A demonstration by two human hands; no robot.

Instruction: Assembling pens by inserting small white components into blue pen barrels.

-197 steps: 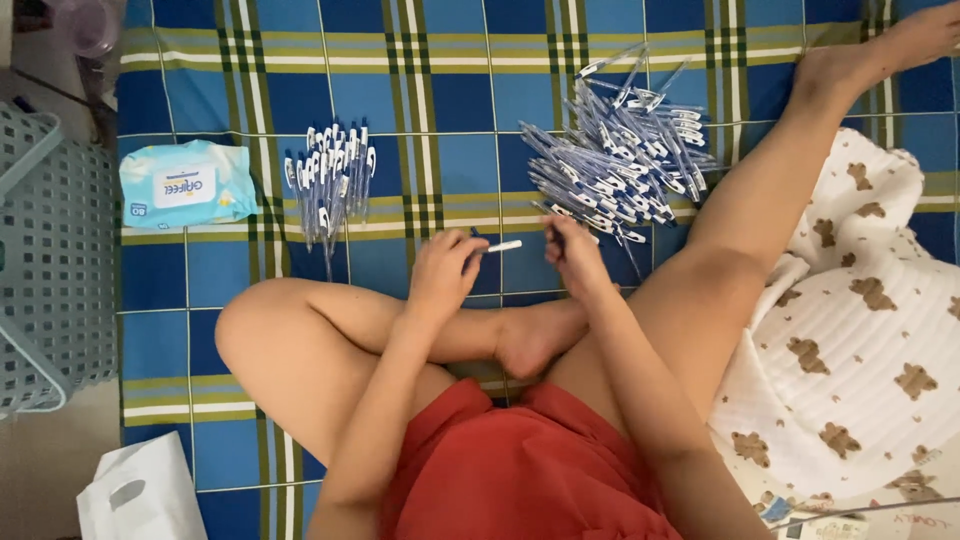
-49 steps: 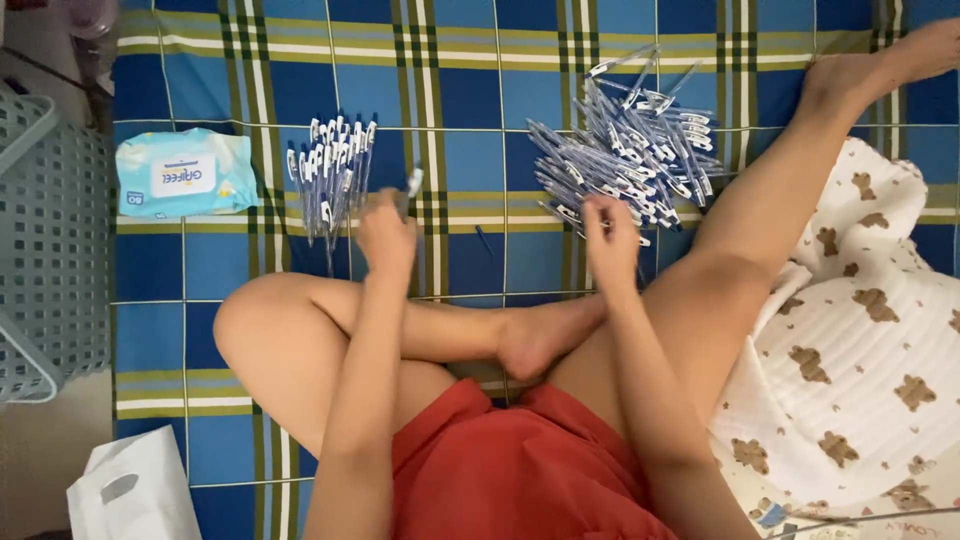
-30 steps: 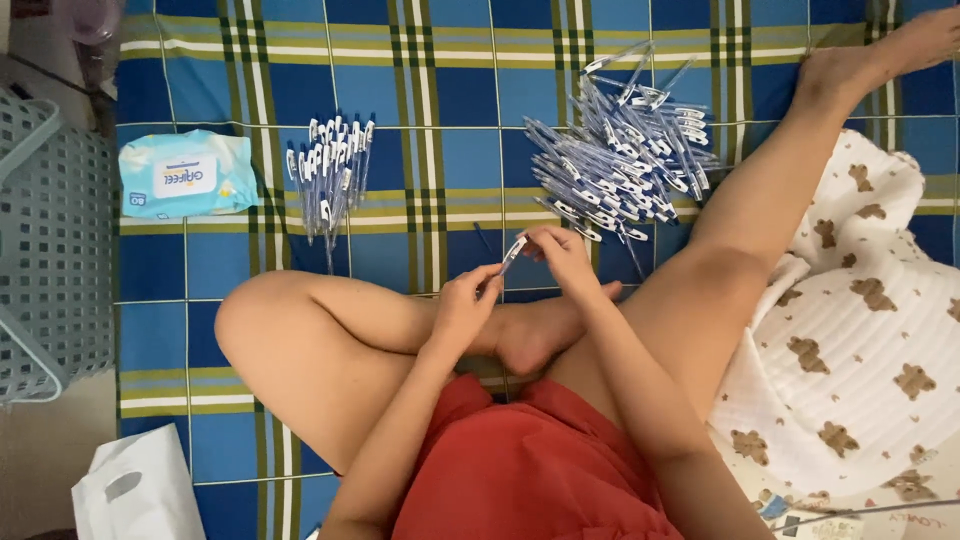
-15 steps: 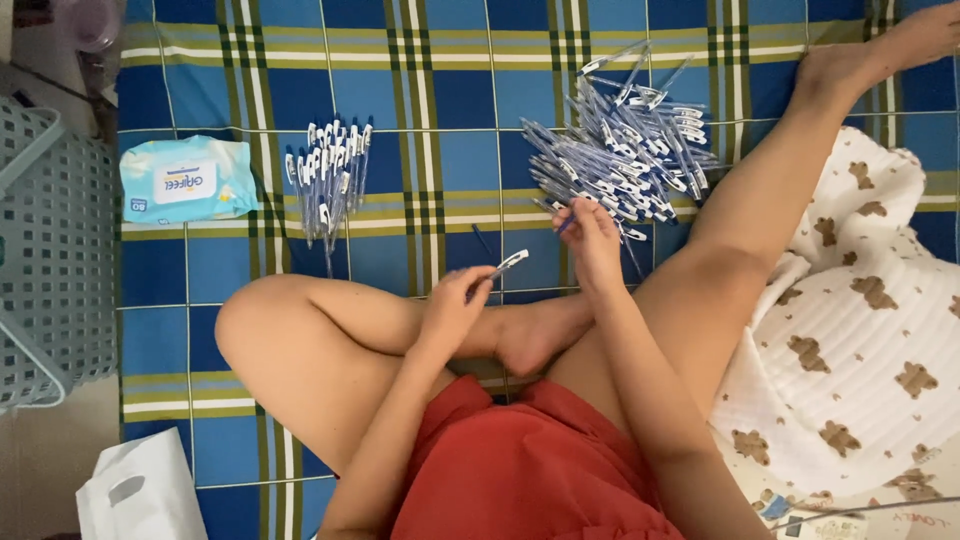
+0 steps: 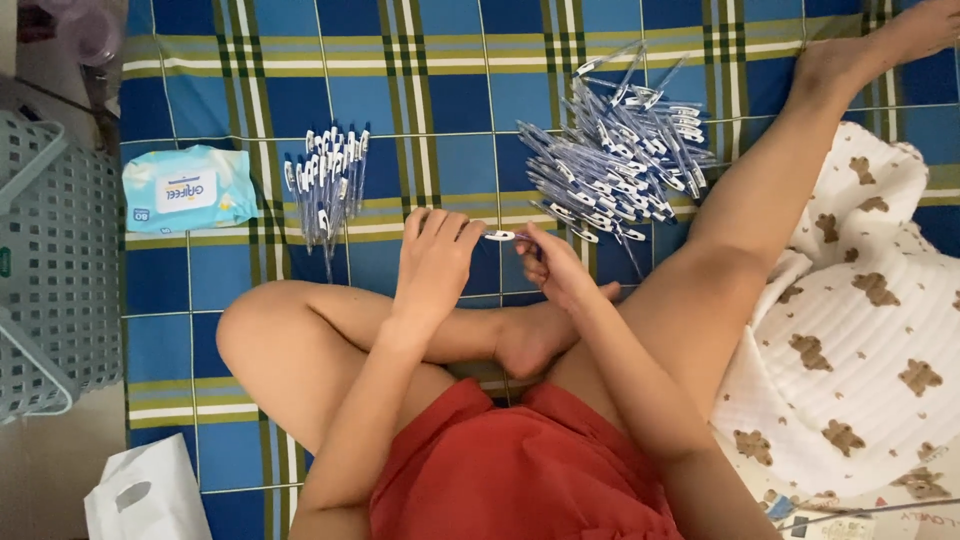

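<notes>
I sit cross-legged on a blue, green and yellow checked mat (image 5: 440, 90). My left hand (image 5: 432, 262) and my right hand (image 5: 556, 270) together hold one white and blue pen (image 5: 500, 236) level between them, above my folded legs. A big loose heap of the same pens (image 5: 620, 160) lies on the mat just beyond my right hand. A smaller, tidy row of pens (image 5: 328, 190) lies to the left, beyond my left hand.
A light blue pack of wet wipes (image 5: 188, 188) lies left of the small pen row. A grey plastic basket (image 5: 50, 280) stands at the left edge. A white bag (image 5: 148, 495) is at bottom left, a bear-print cloth (image 5: 860, 330) at right.
Earlier my left hand reached out to the small pen row while the right took a pen from the heap. Both hands have since come together on one pen over my legs.
</notes>
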